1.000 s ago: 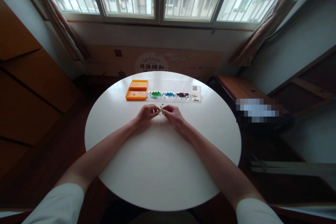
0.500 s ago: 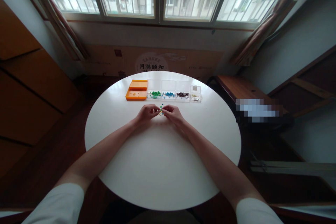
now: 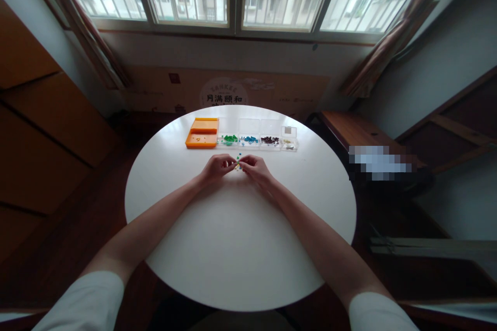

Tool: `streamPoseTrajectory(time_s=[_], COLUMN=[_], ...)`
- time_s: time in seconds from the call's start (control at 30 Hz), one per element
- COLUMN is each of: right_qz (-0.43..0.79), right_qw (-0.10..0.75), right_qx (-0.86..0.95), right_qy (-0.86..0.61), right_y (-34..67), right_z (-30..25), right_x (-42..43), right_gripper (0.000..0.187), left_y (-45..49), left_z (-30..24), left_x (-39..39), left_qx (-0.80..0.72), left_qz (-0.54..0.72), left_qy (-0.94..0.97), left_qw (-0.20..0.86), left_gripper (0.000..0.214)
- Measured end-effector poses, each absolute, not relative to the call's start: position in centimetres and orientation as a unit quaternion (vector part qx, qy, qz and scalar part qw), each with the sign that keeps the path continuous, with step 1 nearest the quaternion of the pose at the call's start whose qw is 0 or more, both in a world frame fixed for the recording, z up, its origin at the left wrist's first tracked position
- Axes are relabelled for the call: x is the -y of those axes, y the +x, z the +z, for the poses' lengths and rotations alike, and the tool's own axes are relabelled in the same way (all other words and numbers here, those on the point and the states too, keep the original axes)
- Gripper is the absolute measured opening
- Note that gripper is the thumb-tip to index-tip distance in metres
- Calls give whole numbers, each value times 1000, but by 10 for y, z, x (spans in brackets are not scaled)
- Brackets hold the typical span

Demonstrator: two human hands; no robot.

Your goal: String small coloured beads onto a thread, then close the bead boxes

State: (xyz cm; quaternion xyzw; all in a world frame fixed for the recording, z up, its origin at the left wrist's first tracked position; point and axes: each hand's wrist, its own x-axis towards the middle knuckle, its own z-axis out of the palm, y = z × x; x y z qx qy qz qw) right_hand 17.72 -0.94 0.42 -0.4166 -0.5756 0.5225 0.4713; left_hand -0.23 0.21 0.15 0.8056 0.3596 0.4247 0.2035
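My left hand (image 3: 217, 166) and my right hand (image 3: 254, 167) meet fingertip to fingertip over the middle of a round white table (image 3: 233, 248). Both are pinched on a tiny cluster of coloured pieces (image 3: 238, 165), yellow, green and blue, too small to make out further. Just beyond the hands lies an orange tray (image 3: 202, 133) with a few small bits in it. Beside it stands a row of clear compartments (image 3: 258, 136) holding green, blue, dark brown and pale pieces.
A window with curtains runs along the far wall, with a printed cardboard panel below it. A wooden bench (image 3: 349, 132) stands to the right of the table and wooden cabinets (image 3: 42, 129) to the left. The table's near half is bare white surface.
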Motion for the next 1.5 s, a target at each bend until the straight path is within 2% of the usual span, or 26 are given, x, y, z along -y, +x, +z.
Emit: streamPoseTrajectory(time_s=[1.5], right_qz=[532], right_qw=[473], right_qx=[569], right_qy=[-411], right_y=[177], right_z=[7], right_x=[11], right_gripper=[30], left_y=[-2], left_z=[3], left_x=[-1], left_qx=[-357], left_qz=[426], left_qy=[806], left_qw=[205], left_gripper=[17])
